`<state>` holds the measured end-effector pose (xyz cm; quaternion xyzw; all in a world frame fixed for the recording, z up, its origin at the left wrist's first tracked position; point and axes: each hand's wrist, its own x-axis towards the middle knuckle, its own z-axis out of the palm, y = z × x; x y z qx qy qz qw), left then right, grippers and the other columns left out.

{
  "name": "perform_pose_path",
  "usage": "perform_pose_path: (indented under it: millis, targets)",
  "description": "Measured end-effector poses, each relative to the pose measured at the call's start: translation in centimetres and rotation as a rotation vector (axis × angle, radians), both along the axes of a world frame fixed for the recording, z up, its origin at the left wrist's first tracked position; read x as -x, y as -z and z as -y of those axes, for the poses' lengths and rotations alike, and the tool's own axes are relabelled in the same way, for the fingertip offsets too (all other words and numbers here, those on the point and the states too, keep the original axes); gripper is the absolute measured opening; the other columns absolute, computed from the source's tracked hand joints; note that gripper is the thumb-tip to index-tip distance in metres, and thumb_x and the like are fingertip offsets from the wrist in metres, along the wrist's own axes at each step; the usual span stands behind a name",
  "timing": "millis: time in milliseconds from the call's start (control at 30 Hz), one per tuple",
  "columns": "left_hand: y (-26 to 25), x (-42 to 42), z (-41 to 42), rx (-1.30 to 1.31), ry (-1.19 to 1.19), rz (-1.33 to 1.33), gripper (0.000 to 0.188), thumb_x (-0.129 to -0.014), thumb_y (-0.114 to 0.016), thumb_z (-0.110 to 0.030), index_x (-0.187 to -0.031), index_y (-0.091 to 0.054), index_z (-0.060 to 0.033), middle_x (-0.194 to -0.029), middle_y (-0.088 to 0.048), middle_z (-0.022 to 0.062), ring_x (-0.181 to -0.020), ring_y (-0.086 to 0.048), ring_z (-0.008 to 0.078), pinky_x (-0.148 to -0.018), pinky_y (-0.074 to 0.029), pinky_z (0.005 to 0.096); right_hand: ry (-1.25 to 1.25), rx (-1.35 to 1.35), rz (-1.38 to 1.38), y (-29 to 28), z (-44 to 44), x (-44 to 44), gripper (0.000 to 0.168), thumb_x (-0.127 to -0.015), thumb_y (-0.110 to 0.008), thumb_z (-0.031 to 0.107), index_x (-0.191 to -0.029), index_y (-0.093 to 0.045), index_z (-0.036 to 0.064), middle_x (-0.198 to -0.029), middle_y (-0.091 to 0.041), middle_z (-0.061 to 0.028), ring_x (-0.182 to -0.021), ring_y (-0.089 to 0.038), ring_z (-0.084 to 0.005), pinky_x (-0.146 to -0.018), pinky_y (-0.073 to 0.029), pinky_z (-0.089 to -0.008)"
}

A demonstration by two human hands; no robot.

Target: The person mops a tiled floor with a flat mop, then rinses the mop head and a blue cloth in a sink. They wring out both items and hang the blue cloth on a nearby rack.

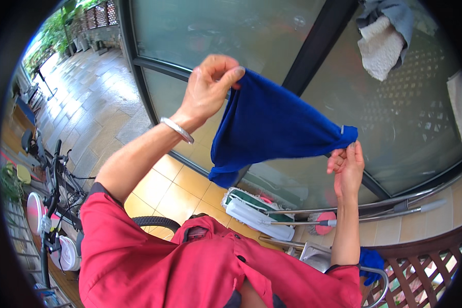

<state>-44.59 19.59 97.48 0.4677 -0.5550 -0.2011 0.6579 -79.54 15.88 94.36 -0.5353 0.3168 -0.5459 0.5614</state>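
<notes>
A blue cloth point(269, 119) is stretched in the air in front of the glass panels. At its upper left corner, my left hand point(211, 81) pinches the fabric between thumb and fingers; a silver bangle point(177, 130) circles that wrist. Lower down on the right, my right hand point(346, 165) grips another corner, where a small pale tag shows on the edge. Between both hands the cloth hangs in folds, and one loose end droops at the lower left. Both forearms come out of red short sleeves.
Frosted glass panels point(223, 27) in dark frames stand ahead. Grey and white cloths point(383, 46) hang upper right. A flat mop point(260, 217) and metal poles lie along the wall base. A bicycle point(56, 184) stands left, near white buckets point(65, 252). Brown lattice point(419, 277) is lower right.
</notes>
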Motion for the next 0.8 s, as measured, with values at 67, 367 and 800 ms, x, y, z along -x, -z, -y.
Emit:
perform_pose_path:
  millis: [67,367,800]
  targets:
    - [-3.7,-1.1,-0.3,0.15,-0.087,0.062,0.023,-0.09,-0.068,-0.018,-0.104,-0.065,0.0012,-0.098,-0.063,0.005,-0.087,-0.063,0.0133,-0.08,-0.052,0.0253,0.096,0.056,0.176,-4.0,-1.3,-3.2,0.024,-0.103,-0.04,0.022,-0.112,-0.05,0.002,-0.088,-0.066,-0.0155,-0.078,-0.07,-0.0294,-0.063,-0.061,-0.0388]
    - [-15.3,-2.4,-3.2,1.187,-0.315,1.295,0.058,-0.067,-0.073,-0.027,-0.122,-0.056,-0.0257,-0.139,-0.043,0.0065,-0.135,-0.038,0.0249,-0.104,-0.032,0.0462,0.815,1.6,-0.334,-13.4,-1.0,-14.6,0.068,-0.092,-0.058,0.036,-0.139,-0.028,-0.003,-0.143,-0.037,-0.0301,-0.135,-0.032,-0.0463,-0.111,-0.027,-0.0488]
    - [-26.4,-20.9,3.1,1.508,-0.71,1.772,0.037,-0.074,-0.065,-0.038,-0.103,-0.057,-0.0166,-0.114,-0.049,0.0039,-0.121,-0.047,0.0237,-0.108,-0.036,0.0409,1.193,2.132,-1.17,-27.7,5.8,-17.6,0.059,-0.078,-0.068,0.035,-0.126,-0.052,0.005,-0.129,-0.049,-0.0217,-0.12,-0.042,-0.0433,-0.095,-0.03,-0.0567]
